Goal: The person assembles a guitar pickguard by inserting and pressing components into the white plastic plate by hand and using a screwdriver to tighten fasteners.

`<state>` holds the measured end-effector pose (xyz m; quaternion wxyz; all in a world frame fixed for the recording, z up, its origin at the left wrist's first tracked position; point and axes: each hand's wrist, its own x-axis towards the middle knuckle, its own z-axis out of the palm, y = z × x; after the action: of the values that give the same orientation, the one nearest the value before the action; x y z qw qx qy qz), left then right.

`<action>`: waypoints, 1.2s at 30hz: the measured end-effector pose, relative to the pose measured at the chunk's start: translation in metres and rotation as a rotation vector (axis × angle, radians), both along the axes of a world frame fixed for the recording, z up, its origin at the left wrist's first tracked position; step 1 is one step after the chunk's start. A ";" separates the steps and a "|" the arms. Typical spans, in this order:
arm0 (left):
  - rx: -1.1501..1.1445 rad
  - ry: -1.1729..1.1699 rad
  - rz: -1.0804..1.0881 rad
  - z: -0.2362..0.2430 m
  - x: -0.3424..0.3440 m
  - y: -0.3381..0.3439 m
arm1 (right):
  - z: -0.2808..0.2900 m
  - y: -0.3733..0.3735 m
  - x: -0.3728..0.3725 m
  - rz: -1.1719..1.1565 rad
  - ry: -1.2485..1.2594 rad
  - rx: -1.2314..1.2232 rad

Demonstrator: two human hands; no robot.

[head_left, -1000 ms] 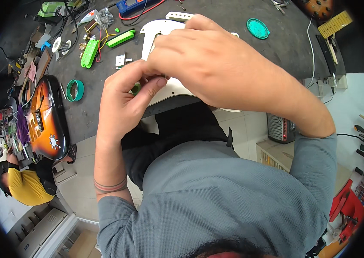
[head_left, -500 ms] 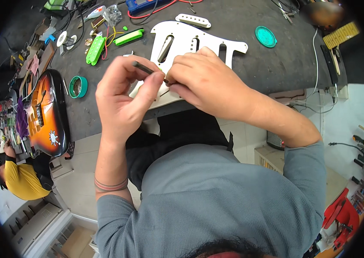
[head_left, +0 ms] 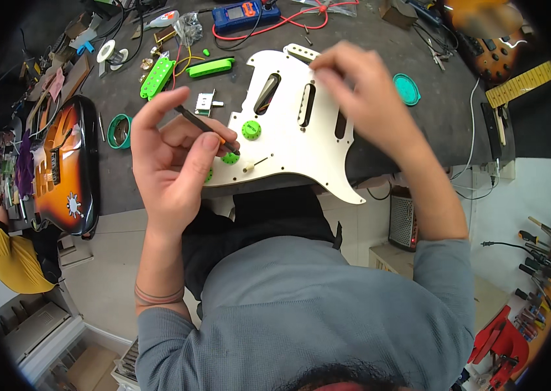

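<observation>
My left hand (head_left: 174,163) is closed round a slim black screwdriver (head_left: 192,118) with an orange band, its lower end over the pickguard. The white guitar pickguard (head_left: 288,140) lies at the bench's front edge with green knobs (head_left: 251,130) and a cream switch tip (head_left: 248,167) on it. A white pickup (head_left: 304,104) sits in its middle slot. My right hand (head_left: 370,91), slightly blurred, hovers over the pickguard's far side with thumb and index finger apart. Near those fingertips is a white pickup cover (head_left: 300,52), partly hidden behind the pickguard's far edge.
Green pickup covers (head_left: 158,79), a lever switch (head_left: 205,103) and a teal tin (head_left: 119,131) lie to the left. Beyond is a blue multimeter (head_left: 244,16) with a red lead. A teal lid (head_left: 406,89) lies right. A sunburst guitar body (head_left: 70,169) stands left; a person in yellow (head_left: 21,260) works farther off.
My right hand has left the screwdriver and moved right and away, uncovering the knobs and the middle pickup. My left hand keeps the screwdriver, slightly lower and left. The view has shifted.
</observation>
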<state>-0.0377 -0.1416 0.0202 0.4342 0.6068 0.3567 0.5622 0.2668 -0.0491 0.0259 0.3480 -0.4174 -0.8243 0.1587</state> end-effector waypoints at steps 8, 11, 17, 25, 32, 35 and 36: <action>0.219 0.213 -0.094 -0.028 -0.009 -0.014 | -0.037 0.090 0.053 -0.294 -0.477 0.288; 0.263 0.269 -0.033 -0.034 -0.009 -0.014 | -0.015 0.070 0.035 -0.280 -0.422 0.289; 0.342 0.342 -0.010 -0.037 -0.009 -0.011 | 0.032 0.003 -0.021 -0.062 -0.163 0.260; 0.393 0.303 0.037 -0.045 -0.008 -0.014 | 0.004 -0.057 -0.077 0.344 -0.267 -0.003; 0.406 0.312 -0.004 -0.047 -0.009 -0.010 | 0.002 -0.057 -0.066 0.300 -0.249 0.005; 0.378 0.286 -0.019 -0.046 -0.007 -0.008 | 0.002 -0.057 -0.067 0.336 -0.235 0.036; 0.404 0.281 -0.006 -0.046 -0.005 -0.007 | -0.003 -0.059 -0.072 0.333 -0.152 0.033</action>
<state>-0.0431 -0.1486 -0.0258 0.2518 0.7547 0.2919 0.5308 0.1949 -0.1082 0.0225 0.2606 -0.2803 -0.9083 0.1687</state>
